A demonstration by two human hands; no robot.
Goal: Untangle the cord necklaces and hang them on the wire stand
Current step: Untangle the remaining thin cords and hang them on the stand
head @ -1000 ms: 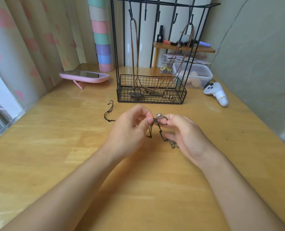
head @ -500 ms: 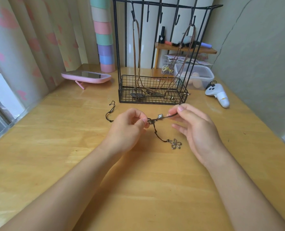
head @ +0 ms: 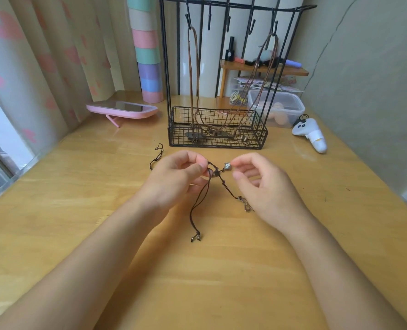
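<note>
Dark cord necklace (head: pixel 224 184) pinched in left hand (head: pixel 174 179) grip, tails below; right hand (head: pixel 266 189) spread beside bead (head: pixel 227 166)

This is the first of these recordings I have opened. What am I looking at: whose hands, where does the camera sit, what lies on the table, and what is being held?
There is no machine here. A person works with bare hands, and the one camera sits on their head, looking forward and down. The left hand pinches a dark cord necklace, whose beaded ends trail onto the wooden table. The right hand has its fingertips at the cord's silver bead; whether they pinch it is unclear. Behind stands a black wire stand with two brown necklaces hung on its hooks. A short dark cord, a pink mirror, a white controller and a clear box also lie on the table.
</note>
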